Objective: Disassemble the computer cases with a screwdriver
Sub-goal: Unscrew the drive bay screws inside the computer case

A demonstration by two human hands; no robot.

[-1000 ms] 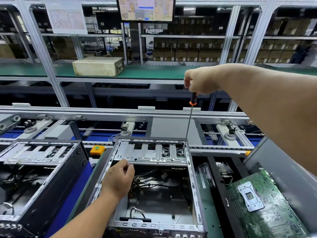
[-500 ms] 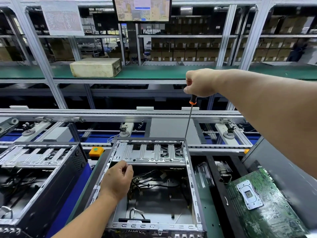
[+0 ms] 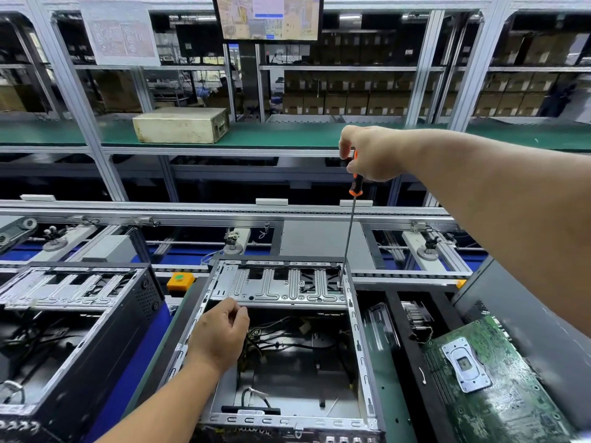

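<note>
An open computer case (image 3: 358, 340) lies in front of me with loose cables inside and a silver drive bracket (image 3: 281, 287) across its far end. My right hand (image 3: 371, 153) grips the orange-and-black handle of a long screwdriver (image 3: 350, 231) held nearly upright. Its tip stands on the bracket's far right corner. My left hand (image 3: 220, 334) rests at the bracket's near left edge by the case's left rail, fingers curled; what they hold, if anything, is hidden.
A second open black case (image 3: 96, 321) sits to the left. A green motherboard (image 3: 499, 385) and a grey side panel (image 3: 524, 318) lie to the right. An orange button box (image 3: 180, 279) sits by the conveyor rail (image 3: 224, 212). A beige box (image 3: 180, 124) stands on the green shelf.
My right hand has shifted its hold on the screwdriver handle, showing more of the orange and black grip. The tip stays on the bracket corner. My left hand has barely moved.
</note>
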